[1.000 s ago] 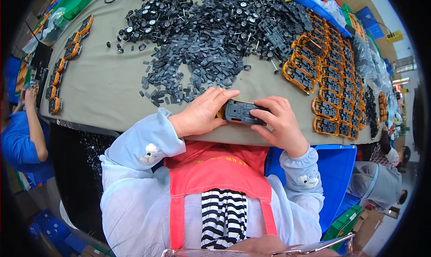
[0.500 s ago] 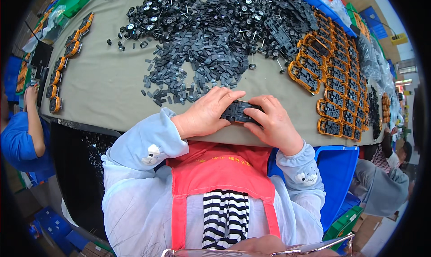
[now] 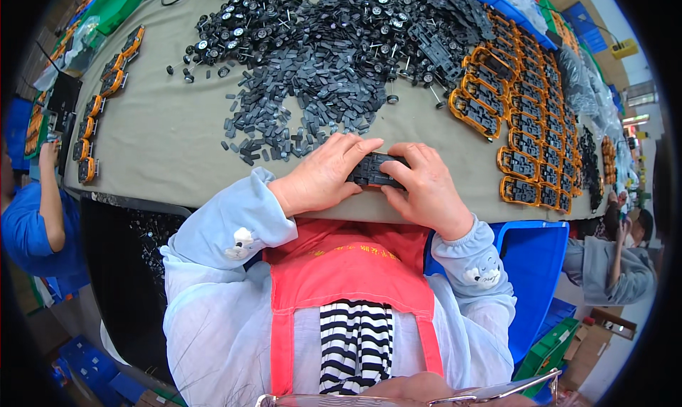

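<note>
Both hands hold one toy car body (image 3: 372, 170) at the table's near edge, its black underside facing up. My left hand (image 3: 323, 174) grips its left end, fingers closed along the far side and thumb at the near side. My right hand (image 3: 426, 187) is closed round the right end, with a thumb and finger pressing on the black base. Just beyond the hands spreads a heap of small black plastic pieces (image 3: 305, 98). Whether a small piece sits under my fingers is hidden.
Black wheels on axles (image 3: 249, 23) are piled at the back. Rows of orange car bodies (image 3: 522, 164) lie at the right, and a few orange cars (image 3: 87, 128) line the left. A black bin (image 3: 121, 279) and a blue bin (image 3: 533, 272) flank me. Co-workers (image 3: 42, 215) sit at both sides.
My right thumb and finger have shifted slightly on the toy car's base. The view has moved a little; both hands still hold the car in about the same place.
</note>
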